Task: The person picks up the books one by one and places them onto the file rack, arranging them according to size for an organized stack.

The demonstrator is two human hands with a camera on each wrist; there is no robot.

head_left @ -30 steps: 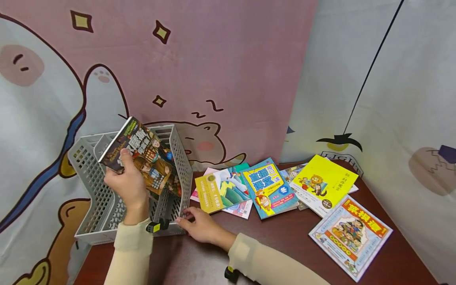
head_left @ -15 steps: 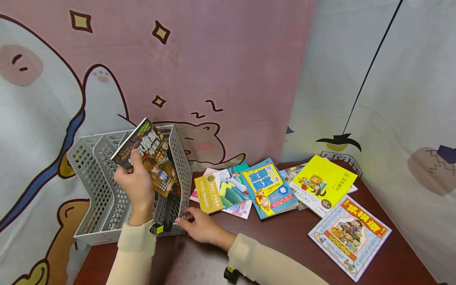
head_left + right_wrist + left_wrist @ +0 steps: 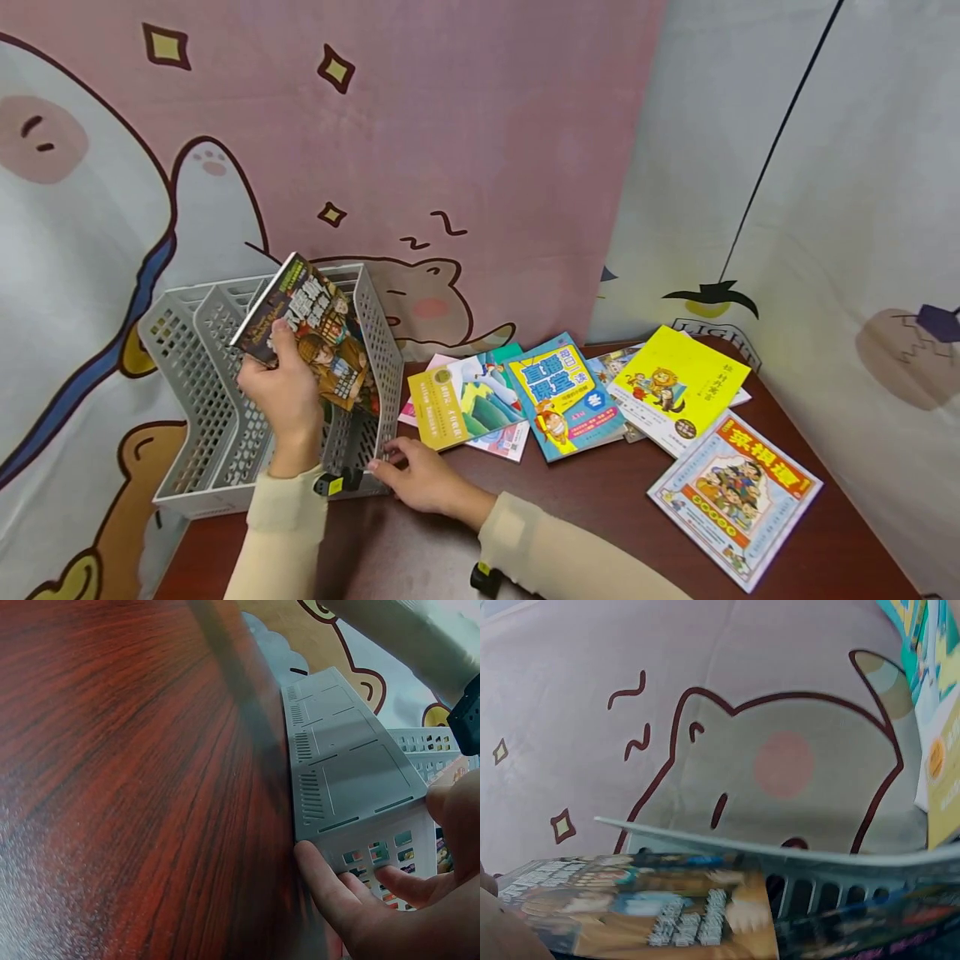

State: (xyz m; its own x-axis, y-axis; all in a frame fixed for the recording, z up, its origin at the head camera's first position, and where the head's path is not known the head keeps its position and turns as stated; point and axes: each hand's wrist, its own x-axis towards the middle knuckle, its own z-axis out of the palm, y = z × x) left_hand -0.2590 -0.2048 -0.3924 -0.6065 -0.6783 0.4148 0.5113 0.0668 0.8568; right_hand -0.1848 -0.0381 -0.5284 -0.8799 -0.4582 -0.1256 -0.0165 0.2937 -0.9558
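Note:
In the head view my left hand (image 3: pixel 281 400) grips a dark-covered comic-style book (image 3: pixel 333 350), thumb across its front. The book tilts over the right-hand compartment of a grey plastic file rack (image 3: pixel 180 400), its lower part between the walls. How deep its bottom edge sits is hidden. In the left wrist view the book's cover (image 3: pixel 682 907) lies close to the rack's perforated side wall (image 3: pixel 832 892). My right hand (image 3: pixel 427 475) holds the rack's front right corner. The right wrist view has the thumb at its front edge and fingers (image 3: pixel 330 889) against the side wall.
Right of the rack lie a gold-and-green book (image 3: pixel 465 396), a blue book (image 3: pixel 562 400), a yellow book (image 3: pixel 678 383) and a light-blue book (image 3: pixel 738 500), some overlapping others. All rest on a dark red-brown table (image 3: pixel 600 517). A printed cloth (image 3: pixel 487 150) hangs behind.
My left hand has brought the book a little to the right over the rack, and it is now nearly still. The right hand has stayed on the rack's corner.

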